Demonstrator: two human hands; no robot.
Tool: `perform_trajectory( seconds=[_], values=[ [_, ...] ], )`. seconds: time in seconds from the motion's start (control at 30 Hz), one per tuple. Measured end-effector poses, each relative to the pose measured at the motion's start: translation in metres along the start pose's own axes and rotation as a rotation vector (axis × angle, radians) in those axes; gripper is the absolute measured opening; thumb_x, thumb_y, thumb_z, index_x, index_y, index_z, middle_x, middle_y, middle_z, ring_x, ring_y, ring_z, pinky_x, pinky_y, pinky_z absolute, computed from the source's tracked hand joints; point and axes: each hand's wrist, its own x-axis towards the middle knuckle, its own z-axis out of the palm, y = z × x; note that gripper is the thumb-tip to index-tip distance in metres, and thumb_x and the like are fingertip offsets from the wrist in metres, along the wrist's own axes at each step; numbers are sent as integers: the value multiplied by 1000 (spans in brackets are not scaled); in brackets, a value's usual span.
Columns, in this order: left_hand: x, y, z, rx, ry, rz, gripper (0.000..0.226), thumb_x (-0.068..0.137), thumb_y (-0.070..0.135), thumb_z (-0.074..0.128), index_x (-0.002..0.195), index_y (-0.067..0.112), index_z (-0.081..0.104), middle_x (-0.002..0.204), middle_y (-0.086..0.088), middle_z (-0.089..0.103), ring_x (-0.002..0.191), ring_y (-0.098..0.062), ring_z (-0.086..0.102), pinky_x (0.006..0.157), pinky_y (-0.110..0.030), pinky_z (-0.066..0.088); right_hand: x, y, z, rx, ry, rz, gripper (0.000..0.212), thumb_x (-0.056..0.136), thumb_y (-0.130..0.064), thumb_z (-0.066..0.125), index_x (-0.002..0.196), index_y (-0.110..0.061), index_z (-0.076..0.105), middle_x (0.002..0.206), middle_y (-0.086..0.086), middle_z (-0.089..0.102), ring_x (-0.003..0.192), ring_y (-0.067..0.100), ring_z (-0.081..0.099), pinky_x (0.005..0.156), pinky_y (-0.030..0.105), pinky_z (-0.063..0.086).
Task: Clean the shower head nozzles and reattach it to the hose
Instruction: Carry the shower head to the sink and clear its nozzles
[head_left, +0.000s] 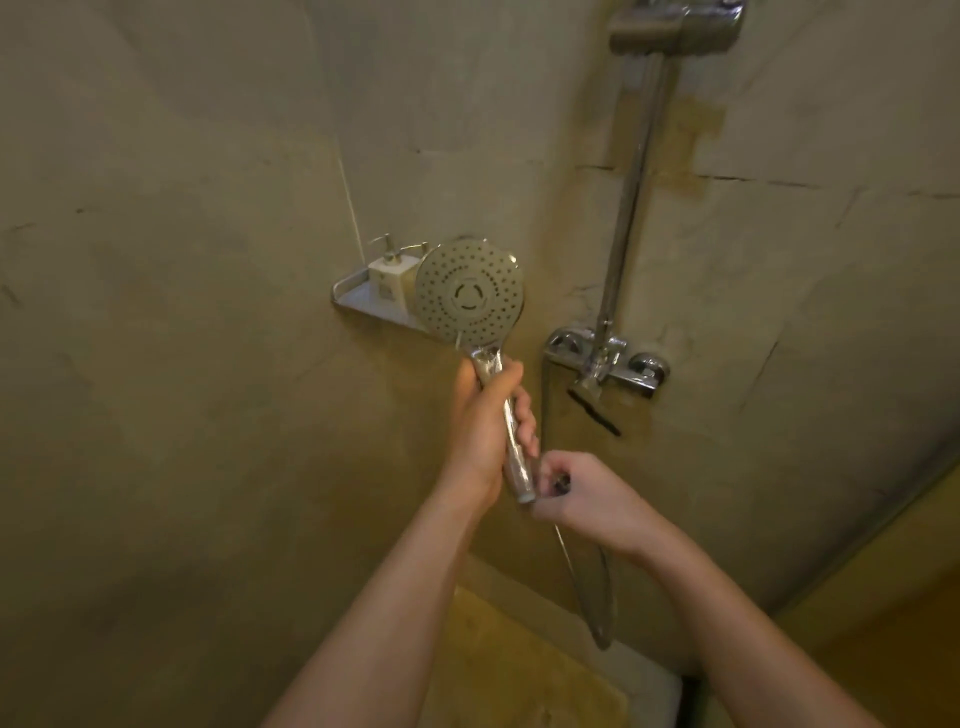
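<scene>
A round chrome shower head (469, 292) faces me with its dotted nozzle plate upright, on a shiny handle running down to a threaded end. My left hand (480, 423) is wrapped around that handle at mid-length. My right hand (574, 496) is closed around the hose's end nut, a dark fitting right beside the handle's bottom tip. Whether the nut touches the thread I cannot tell. The metal hose (589, 592) hangs in a loop below my right hand.
A chrome mixer valve (608, 358) sits on the wall to the right, with a riser rail (631, 192) leading up to a holder (675, 26). A corner shelf (353, 299) behind the head carries a pump bottle (389, 273). Stone walls surround everything.
</scene>
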Motion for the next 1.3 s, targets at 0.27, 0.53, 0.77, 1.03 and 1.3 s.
perform_trajectory(
  seconds=[0.27,0.53,0.77,1.03,1.3],
  values=[
    [77,24,31,279,-96,163,16,97,12,62,90,12,48,47,-3,38,33,-19,32,37,-25,29,38,-27,-65,76,382,-67,37,82,-15,73,60,-23,44,55,-9,44,53,12,44,56,29,36],
    [172,71,58,298,-302,290,7,98,19,62,104,23,61,48,3,45,38,-17,41,39,-28,36,82,-87,-123,256,672,-194,35,89,-8,65,64,-17,42,52,0,41,43,13,36,43,23,32],
    [222,112,98,237,-544,389,21,97,12,60,117,19,61,51,-2,47,38,-18,43,39,-30,40,108,-137,-173,125,886,-227,26,90,-5,62,70,-12,46,57,5,43,47,16,38,43,26,30],
    [262,129,154,289,-532,466,18,90,15,70,85,21,54,53,-8,52,35,-20,46,40,-29,40,121,-196,-246,340,1012,-428,42,88,1,59,62,-18,32,50,2,27,39,10,22,42,21,11],
    [274,112,172,291,-488,462,14,82,21,67,84,21,53,59,-6,55,46,-26,50,51,-36,43,125,-250,-310,392,1033,-547,39,94,-21,48,58,-22,34,44,-3,21,37,13,17,40,18,12]
  ],
)
